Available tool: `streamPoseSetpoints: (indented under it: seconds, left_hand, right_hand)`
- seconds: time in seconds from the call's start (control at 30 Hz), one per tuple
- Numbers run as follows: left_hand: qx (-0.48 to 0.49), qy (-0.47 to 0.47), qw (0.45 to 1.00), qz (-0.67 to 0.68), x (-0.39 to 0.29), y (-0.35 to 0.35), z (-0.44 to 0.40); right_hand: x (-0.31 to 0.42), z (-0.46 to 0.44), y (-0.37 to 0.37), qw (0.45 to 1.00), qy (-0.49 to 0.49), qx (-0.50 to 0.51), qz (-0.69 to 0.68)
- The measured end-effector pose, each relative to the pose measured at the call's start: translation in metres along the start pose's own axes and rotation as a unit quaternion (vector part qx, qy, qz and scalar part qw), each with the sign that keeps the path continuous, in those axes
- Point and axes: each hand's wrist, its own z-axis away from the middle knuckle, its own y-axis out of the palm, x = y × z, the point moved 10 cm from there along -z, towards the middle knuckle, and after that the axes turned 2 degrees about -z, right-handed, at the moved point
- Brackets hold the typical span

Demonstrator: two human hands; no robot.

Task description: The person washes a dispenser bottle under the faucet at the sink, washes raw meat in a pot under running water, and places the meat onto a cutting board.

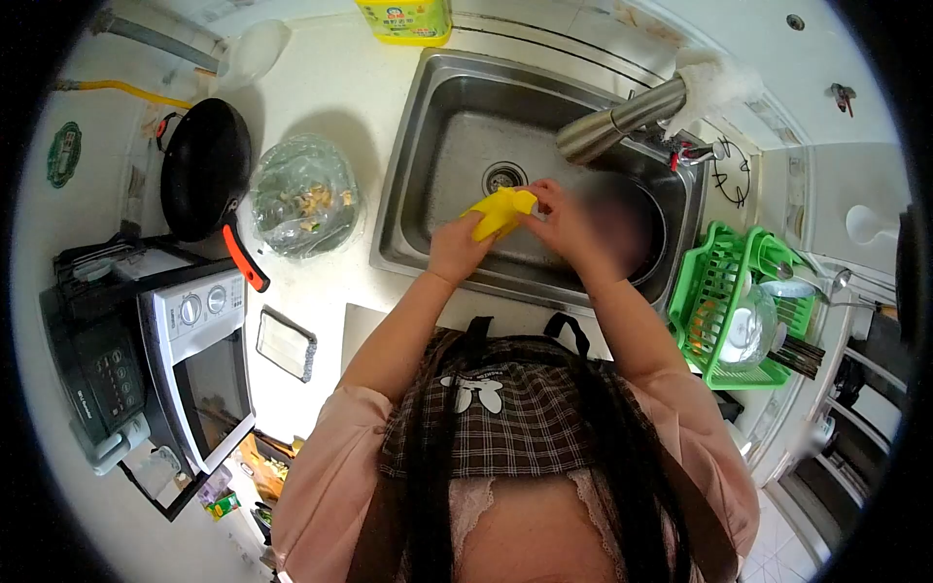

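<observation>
Both hands hold a bright yellow object [501,212] over the front part of the steel sink [389,228]. Its exact kind is hard to make out. My left hand [459,249] is closed around its left end. At its right end, my right hand [562,219] grips it with bent fingers, near a small pale patch. Just beyond the yellow object lies the round drain [504,178]. A dark round vessel [663,238] sits in the right side of the sink, mostly blurred and partly behind my right hand.
Left of the sink stand a bag-lined bowl [306,194] with scraps, a black frying pan [204,170] and a microwave [199,360]. A faucet [622,121] reaches over the sink. On the right is a green dish rack [714,291]; a yellow container [406,21] stands behind.
</observation>
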Motion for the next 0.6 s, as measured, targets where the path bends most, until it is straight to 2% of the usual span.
streamPoseSetpoints:
  seconds: [0.03, 0.1, 0.23, 0.3, 0.33, 0.4, 0.43, 0.5, 0.6]
  left_hand:
    - [0.000, 0.000, 1.000, 0.000, -0.005, -0.005, -0.001]
    - [0.031, -0.031, 0.998, -0.035, -0.009, -0.009, -0.003]
    - [-0.004, -0.022, 1.000, 0.004, -0.010, -0.024, -0.003]
    - [-0.008, -0.013, 0.999, 0.042, -0.015, -0.032, -0.004]
    - [-0.008, -0.013, 0.999, 0.043, -0.017, -0.034, -0.003]
    - [-0.023, -0.002, 0.999, 0.049, -0.023, -0.041, -0.004]
    - [-0.023, -0.002, 0.998, 0.050, -0.024, -0.041, -0.005]
    - [-0.019, -0.038, 0.997, 0.063, -0.018, -0.040, -0.004]
    - [-0.043, -0.034, 0.997, 0.055, -0.019, -0.047, -0.004]
  right_hand:
    - [-0.003, -0.002, 0.002, 1.000, 0.000, 0.000, 0.000]
    - [-0.005, -0.004, -0.004, 0.992, 0.023, -0.052, 0.113]
    - [0.020, -0.008, -0.011, 0.994, 0.004, -0.057, 0.095]
    - [0.027, -0.010, -0.006, 0.993, -0.069, -0.012, -0.095]
    - [0.026, -0.010, -0.006, 0.993, -0.069, -0.011, -0.095]
    - [0.024, -0.012, -0.006, 0.998, -0.057, -0.002, 0.001]
    - [0.026, -0.012, -0.005, 0.998, -0.057, -0.002, 0.002]
    - [0.026, -0.013, -0.010, 0.995, -0.005, -0.053, 0.083]
    - [0.033, -0.019, -0.007, 0.998, -0.029, -0.042, 0.040]
